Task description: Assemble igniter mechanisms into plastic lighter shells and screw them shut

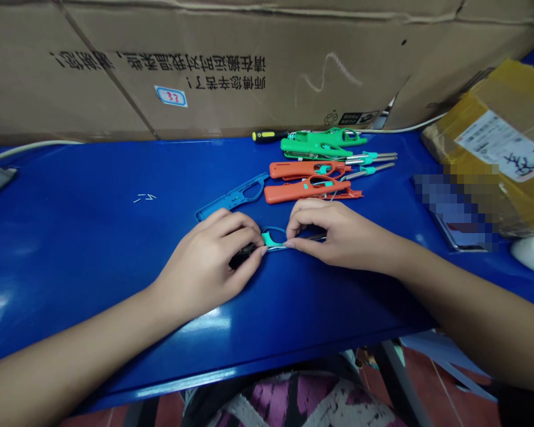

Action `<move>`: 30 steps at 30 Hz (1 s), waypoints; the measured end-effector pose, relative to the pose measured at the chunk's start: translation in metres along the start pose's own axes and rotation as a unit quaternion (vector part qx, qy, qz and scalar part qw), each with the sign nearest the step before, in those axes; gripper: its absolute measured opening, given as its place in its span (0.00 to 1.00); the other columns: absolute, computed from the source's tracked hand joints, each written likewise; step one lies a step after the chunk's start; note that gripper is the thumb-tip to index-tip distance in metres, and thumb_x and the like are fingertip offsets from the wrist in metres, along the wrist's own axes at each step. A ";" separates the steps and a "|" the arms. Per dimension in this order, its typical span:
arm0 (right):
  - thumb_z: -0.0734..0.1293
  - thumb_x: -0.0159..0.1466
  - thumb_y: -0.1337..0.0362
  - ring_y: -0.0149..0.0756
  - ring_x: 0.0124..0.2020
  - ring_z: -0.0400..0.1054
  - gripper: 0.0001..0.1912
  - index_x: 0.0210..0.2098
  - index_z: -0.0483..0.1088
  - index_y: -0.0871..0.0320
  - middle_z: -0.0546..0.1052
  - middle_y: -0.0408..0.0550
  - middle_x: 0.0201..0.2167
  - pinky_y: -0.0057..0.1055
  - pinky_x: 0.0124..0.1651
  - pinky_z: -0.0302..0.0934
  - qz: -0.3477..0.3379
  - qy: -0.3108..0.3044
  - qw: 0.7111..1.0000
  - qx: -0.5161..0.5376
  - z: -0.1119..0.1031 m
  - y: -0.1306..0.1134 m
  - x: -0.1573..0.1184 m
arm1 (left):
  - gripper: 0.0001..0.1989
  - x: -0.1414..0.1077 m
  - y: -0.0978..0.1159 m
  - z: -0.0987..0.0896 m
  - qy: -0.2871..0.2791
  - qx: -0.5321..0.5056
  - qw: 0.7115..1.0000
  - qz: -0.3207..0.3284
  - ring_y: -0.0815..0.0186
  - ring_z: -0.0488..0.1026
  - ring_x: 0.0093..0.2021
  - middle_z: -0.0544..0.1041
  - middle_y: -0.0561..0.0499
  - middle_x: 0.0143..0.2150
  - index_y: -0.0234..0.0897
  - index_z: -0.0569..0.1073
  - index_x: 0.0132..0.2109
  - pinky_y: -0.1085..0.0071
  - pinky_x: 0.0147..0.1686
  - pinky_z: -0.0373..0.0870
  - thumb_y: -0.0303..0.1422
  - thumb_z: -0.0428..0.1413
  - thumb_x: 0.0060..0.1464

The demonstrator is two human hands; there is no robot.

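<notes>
Your left hand and right hand both pinch the blue lighter at the counter's middle; from it, a loose blue shell lies toward ten-thirty, orange lighters toward one o'clock.

1. The left hand was bare, with slim fingers, and so was the wrist behind it.
2. The left forearm was slender and uncovered as far as the picture's edge.
3. The right hand was bare too, and its forearm was smooth, plain and uncovered.
4. A black sleeve showed at the lower right corner (only a scrap of it, its cut hidden).
5. The patterned garment at the lap mixed purplish pink with black patches and broad, pale grey bands.
</notes>
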State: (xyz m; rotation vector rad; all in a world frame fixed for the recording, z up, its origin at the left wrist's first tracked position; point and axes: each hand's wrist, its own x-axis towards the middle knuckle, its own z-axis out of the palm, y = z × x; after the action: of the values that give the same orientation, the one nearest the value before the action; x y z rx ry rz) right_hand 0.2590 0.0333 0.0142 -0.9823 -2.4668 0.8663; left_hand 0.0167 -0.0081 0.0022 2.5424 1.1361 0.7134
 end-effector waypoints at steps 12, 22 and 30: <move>0.66 0.60 0.76 0.31 0.37 0.68 0.06 0.33 0.73 0.60 0.74 0.44 0.33 0.28 0.42 0.61 -0.013 0.005 1.000 0.015 0.003 -0.005 -0.001 | 0.05 0.001 -0.001 0.001 0.004 -0.005 1.000 -0.006 0.60 0.74 0.43 0.78 0.47 0.43 0.36 0.77 0.40 0.62 0.46 0.72 0.30 0.56 0.63; 0.66 0.62 0.74 0.33 0.37 0.67 0.06 0.35 0.73 0.59 0.75 0.45 0.34 0.30 0.42 0.60 -0.041 0.039 0.998 -0.033 0.008 -0.006 0.000 | 0.07 -0.001 0.004 -0.003 0.022 0.062 0.998 0.014 0.59 0.74 0.42 0.79 0.45 0.44 0.36 0.80 0.39 0.60 0.43 0.73 0.30 0.57 0.62; 0.63 0.70 0.65 0.34 0.32 0.61 0.13 0.33 0.78 0.58 0.72 0.44 0.26 0.35 0.39 0.52 -0.099 0.006 0.982 -0.159 0.007 -0.015 -0.009 | 0.07 -0.002 0.005 -0.002 0.020 0.093 0.995 0.023 0.59 0.74 0.40 0.79 0.46 0.43 0.36 0.79 0.37 0.61 0.41 0.74 0.30 0.57 0.63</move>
State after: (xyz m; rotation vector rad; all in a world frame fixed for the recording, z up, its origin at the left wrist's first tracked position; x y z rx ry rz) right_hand 0.2541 0.0151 0.0175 -0.8153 -2.6880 0.4083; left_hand 0.0177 -0.0129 0.0057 2.7269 1.2133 0.7029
